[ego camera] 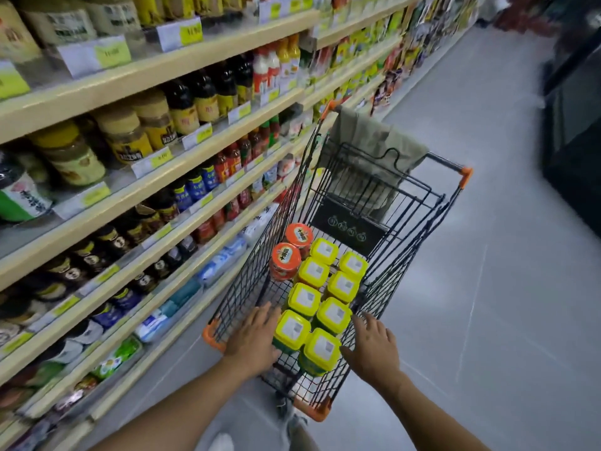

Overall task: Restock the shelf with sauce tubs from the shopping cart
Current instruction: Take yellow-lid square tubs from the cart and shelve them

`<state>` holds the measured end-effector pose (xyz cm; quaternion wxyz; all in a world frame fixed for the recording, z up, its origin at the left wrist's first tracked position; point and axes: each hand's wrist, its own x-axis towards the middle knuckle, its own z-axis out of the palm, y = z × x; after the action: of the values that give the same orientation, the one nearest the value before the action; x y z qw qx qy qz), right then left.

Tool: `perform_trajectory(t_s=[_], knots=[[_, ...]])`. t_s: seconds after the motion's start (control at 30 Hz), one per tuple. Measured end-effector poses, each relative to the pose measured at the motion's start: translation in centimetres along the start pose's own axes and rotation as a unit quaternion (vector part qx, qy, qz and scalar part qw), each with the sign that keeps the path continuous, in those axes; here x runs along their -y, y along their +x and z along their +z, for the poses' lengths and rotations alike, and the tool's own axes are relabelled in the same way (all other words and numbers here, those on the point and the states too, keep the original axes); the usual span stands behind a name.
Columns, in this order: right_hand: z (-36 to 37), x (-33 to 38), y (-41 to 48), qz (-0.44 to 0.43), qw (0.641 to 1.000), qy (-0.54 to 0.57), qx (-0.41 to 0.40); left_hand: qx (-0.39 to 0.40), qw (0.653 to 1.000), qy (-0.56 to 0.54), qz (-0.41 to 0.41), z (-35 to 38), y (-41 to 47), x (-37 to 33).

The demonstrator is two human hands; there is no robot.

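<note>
A black wire shopping cart (pixel 419 229) with orange corners stands in the aisle beside the shelves. Inside it stand several sauce tubs with yellow lids in two rows; the nearest two are the left tub (pixel 291 330) and the right tub (pixel 321 351). Two jars with orange-red lids (pixel 286 258) stand behind them at the left. My left hand (pixel 252 341) reaches into the cart with straight fingers just left of the nearest left tub. My right hand (pixel 374 346), fingers spread, is at the right of the nearest right tub. Neither hand holds anything.
Long beige shelves (pixel 182 164) on the left carry bottles, jars and packets behind price tags. A grey-green cloth (pixel 374 141) hangs over the cart's far end. Grey tiled floor (pixel 487 288) stretches to the right, with a dark cabinet (pixel 575 141) at the far right.
</note>
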<state>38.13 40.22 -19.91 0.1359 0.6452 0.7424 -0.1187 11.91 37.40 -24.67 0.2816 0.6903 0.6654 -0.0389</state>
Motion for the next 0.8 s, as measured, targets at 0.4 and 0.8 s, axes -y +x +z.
perform_trajectory(t_s=[0.4, 0.8], knots=[[2.8, -4.3, 13.8, -0.155, 0.966, -0.116, 0.174, 0.057, 0.987, -0.054, -0.142, 4.2, 7.6, -2.1], [8.0, -4.9, 21.3, -0.281, 0.901, -0.252, 0.215, 0.14, 0.957, -0.073, -0.244, 10.0, 11.9, -4.6]])
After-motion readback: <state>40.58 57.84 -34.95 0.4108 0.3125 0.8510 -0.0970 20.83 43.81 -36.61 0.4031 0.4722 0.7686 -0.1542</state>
